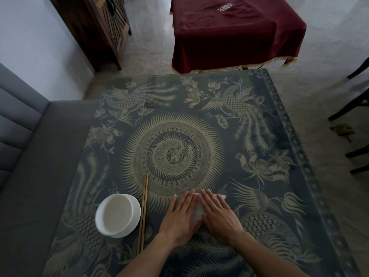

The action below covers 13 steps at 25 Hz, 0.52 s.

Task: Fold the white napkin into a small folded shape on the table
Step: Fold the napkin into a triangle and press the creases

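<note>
White napkin pinned flat under both palms, near edge of table

White napkin (196, 211) on the near part of the table (275, 124), just right of centre, mostly hidden. Visible only as a sliver between the hands and a corner poking out past the right fingertips (220, 197). Already compact, so judged late in the fold; layer count can't tell.

Left hand (180, 216) flat, fingers straight and close together, pressing the napkin's left part. Right hand (217, 215) same posture on the right part, fingers slightly fanned. Thumbs nearly meeting over the near edge. No pinching, nothing curled. Probably pressing to set a crease or flatten the layers; the two-palm spread keeps thin paper from sliding on the glossy patterned top.

Chopsticks (143, 212) lying lengthwise just left of the left hand, apart from it. White bowl (117, 213) on a saucer just beyond them, further left. Both parked to the side, likely to leave folding room.

Risk: springy paper reopening once pressure lifts.

Grey sofa (30, 156) along the left edge. Second table under a maroon cloth (229, 33) beyond the far edge.
</note>
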Motion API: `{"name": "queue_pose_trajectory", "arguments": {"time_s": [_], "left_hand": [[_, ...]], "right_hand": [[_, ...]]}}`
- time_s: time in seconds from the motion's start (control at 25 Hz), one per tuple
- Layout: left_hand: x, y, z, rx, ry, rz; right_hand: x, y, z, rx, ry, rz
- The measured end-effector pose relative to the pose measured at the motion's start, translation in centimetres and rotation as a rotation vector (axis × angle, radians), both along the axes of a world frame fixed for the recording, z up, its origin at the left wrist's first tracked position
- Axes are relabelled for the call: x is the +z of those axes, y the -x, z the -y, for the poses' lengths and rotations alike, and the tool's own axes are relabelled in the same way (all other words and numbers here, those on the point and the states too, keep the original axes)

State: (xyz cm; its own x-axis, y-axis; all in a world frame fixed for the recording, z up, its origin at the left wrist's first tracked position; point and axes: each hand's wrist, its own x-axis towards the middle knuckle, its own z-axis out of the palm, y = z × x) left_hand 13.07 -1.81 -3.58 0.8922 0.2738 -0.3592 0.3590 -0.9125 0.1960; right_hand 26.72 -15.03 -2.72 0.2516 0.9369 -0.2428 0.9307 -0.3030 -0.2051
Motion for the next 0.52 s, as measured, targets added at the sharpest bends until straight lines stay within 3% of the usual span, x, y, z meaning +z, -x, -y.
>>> {"name": "queue_pose_trajectory", "arguments": {"time_s": [0.52], "left_hand": [[-0.5,6.6,0.7,-0.246,-0.048,0.087]], "right_hand": [[-1.2,-0.7,0.2,0.058,0.046,-0.091]]}}
